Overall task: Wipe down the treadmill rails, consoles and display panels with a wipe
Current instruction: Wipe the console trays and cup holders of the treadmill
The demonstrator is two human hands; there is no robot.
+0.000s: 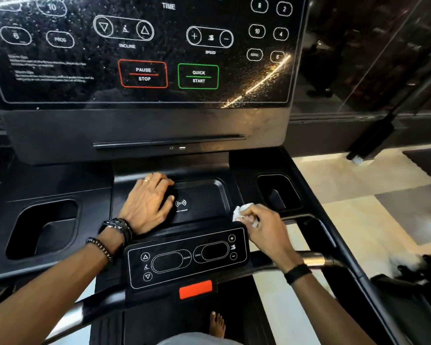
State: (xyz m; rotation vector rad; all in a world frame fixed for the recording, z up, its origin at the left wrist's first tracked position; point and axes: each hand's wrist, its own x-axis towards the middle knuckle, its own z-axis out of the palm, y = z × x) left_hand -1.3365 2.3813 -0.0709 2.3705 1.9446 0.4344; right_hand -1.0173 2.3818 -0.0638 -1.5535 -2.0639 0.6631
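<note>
I stand on a black treadmill. Its big display panel (144, 51), speckled with droplets, fills the top of the view. Below it lies the console tray (204, 195) with a wireless-charging mark. My left hand (147, 202) rests on the tray's left side, fingers bent over its edge, holding nothing. My right hand (261, 227) grips a crumpled white wipe (241, 211) and presses it against the tray's right front corner, just above the small control panel (187, 257). The metal handrail (314, 258) passes under my right wrist.
Cup holders sit at the left (45, 227) and right (279, 192) of the tray. A red safety key (195, 289) sits below the small panel. My bare foot (217, 324) is on the belt. Tiled floor lies to the right.
</note>
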